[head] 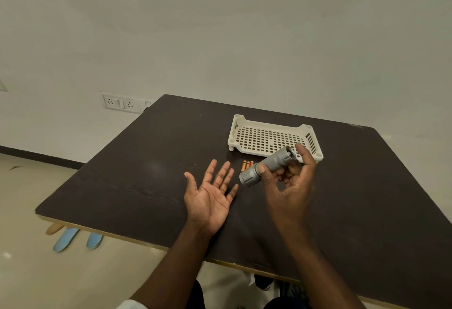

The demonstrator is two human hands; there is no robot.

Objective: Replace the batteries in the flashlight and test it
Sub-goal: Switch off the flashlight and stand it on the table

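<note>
The right hand is clamping its grip on the grey cylindrical metal flashlight, so, judging by the empty, spread left hand waiting at its 9 o'clock, tip the flashlight slowly over that palm.

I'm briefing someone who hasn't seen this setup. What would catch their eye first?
The grey flashlight, held tilted above the dark table in the right hand, stands out first. Beside it the left hand is spread open, palm up and empty. Behind them sit small orange batteries and an empty white perforated tray.
</note>
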